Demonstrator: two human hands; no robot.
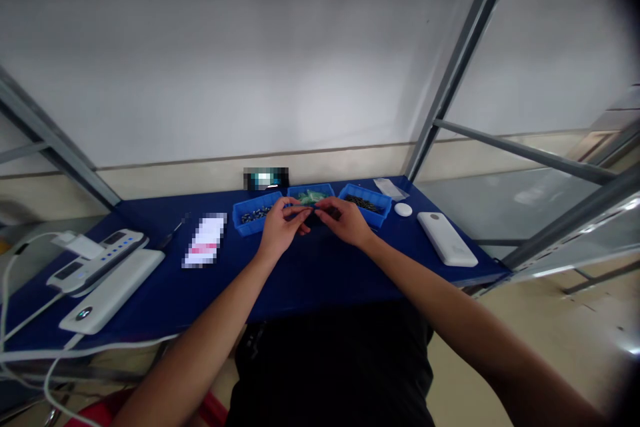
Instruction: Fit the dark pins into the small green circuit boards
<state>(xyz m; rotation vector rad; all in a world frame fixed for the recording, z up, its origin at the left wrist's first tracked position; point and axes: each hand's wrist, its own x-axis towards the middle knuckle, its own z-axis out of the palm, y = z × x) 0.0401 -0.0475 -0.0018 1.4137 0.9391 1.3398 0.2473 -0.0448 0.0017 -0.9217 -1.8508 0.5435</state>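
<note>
My left hand [284,225] and my right hand [345,219] meet above the blue table, fingertips nearly touching. Both are closed in a pinch around something small and dark that I cannot make out. Just behind them sits a blue bin [310,189] with green, bag-like contents [314,197], partly covered by my fingers. Left of it, another blue bin [240,215] contains small shiny metal parts [254,214]. To the right, a third blue bin [383,208] holds dark, thin parts that look like screws [364,203].
A phone [205,240] lies on the left, near a power strip [97,263] and a long white power bank [113,290] with cables. Another white power bank [447,239], a round white case [403,209] and a clear bag [391,189] lie right. Metal posts [463,57] flank the table.
</note>
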